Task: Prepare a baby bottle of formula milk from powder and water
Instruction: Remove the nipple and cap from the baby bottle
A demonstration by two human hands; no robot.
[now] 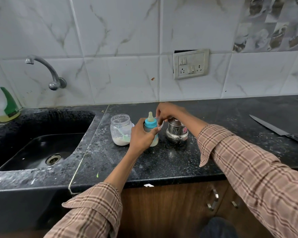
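On the black speckled counter (162, 162), just right of the sink (41, 145), the baby bottle (150, 129) stands upright with its blue collar and pale teat on top, and milky liquid shows in its lower part. The left hand (141, 136) grips the bottle's body, fingers curled round it from the left and the thumb across the front. The right hand (165, 111) is above and just behind the bottle's top, its fingers pinching a clear plastic cap (160, 121) that sits beside the teat — not over it. To the left of the bottle, touching or very nearly touching the left hand, is an open clear jar (121, 129) with pale powder at the bottom and a light green scoop (125, 135) leaning inside. To the right of the bottle, close to it, stands a small steel vessel (177, 133) with a red sticker on its side; the right wrist passes over it. Both arms wear plaid sleeves (248, 162). Farther right on the counter lies a knife (273, 128), well apart from the bottle. On the tiled wall are a tap (46, 71) over the sink and a switch plate (191, 64) — and at the far left edge stands a pale bottle with a green label (5, 103)
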